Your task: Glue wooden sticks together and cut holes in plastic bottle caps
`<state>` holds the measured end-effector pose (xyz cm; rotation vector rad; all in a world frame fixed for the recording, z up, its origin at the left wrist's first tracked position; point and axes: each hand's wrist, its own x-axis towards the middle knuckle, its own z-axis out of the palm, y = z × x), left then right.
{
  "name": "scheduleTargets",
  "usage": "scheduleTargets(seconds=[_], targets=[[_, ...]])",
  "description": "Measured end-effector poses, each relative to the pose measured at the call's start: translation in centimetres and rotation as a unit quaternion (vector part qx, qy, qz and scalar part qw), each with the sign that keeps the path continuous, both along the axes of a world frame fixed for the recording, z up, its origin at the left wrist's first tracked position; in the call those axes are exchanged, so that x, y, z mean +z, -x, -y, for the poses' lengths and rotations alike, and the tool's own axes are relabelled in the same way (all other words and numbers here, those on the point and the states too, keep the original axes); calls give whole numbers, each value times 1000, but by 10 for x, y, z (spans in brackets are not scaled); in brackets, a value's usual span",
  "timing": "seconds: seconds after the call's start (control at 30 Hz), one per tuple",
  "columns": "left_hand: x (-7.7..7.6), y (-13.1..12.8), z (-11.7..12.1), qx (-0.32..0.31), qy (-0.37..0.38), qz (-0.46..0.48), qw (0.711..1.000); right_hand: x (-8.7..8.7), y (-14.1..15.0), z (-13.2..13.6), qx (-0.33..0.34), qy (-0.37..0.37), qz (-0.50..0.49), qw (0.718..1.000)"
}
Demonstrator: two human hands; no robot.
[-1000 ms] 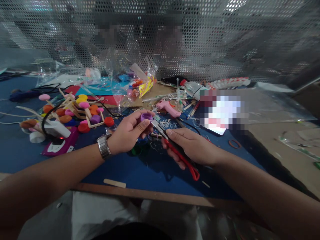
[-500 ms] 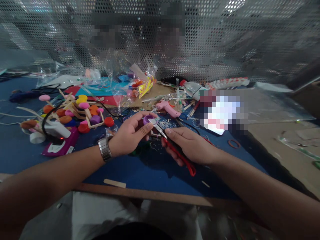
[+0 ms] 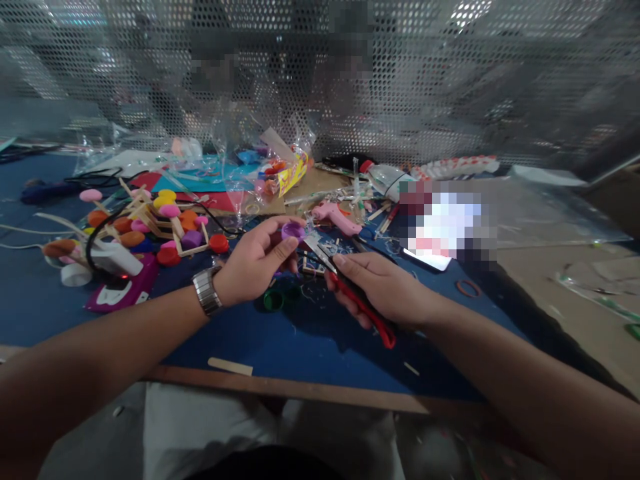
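Observation:
My left hand (image 3: 255, 263), with a metal watch on the wrist, pinches a small purple bottle cap (image 3: 293, 231) between thumb and fingers above the blue mat (image 3: 260, 340). My right hand (image 3: 383, 288) is closed round red-handled scissors (image 3: 360, 305), whose metal blades point up and left and reach the cap's right edge. Two green caps (image 3: 274, 301) lie on the mat just under my left hand.
A stick-and-cap model (image 3: 160, 227) stands at the left beside a purple device (image 3: 117, 293). A pink glue gun (image 3: 334, 217), plastic bags, a bottle (image 3: 387, 177) and scraps crowd the back before a perforated metal wall. A wooden stick (image 3: 230, 366) lies near the front edge.
Both hands stay close together. The cap and scissor tips shifted slightly; the scissors' blades now touch the cap's right side. The green caps under my left hand show again.

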<state>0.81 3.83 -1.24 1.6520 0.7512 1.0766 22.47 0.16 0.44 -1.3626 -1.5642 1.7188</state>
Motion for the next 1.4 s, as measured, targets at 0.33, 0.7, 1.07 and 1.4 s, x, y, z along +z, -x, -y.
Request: scheduleTargets(seconds=[0.33, 0.7, 1.07, 1.4], targets=[[-2, -3, 6, -16, 9, -37, 999, -3, 3, 4, 16, -17, 4, 1000], [-1, -3, 8, -8, -3, -50, 999, -1, 5, 7, 8, -28, 16, 999], [0, -3, 7, -16, -4, -9, 1000, 2, -2, 1, 10, -17, 14, 1000], [-3, -1, 7, -16, 0, -22, 1000, 2, 0, 4, 28, -29, 32, 999]])
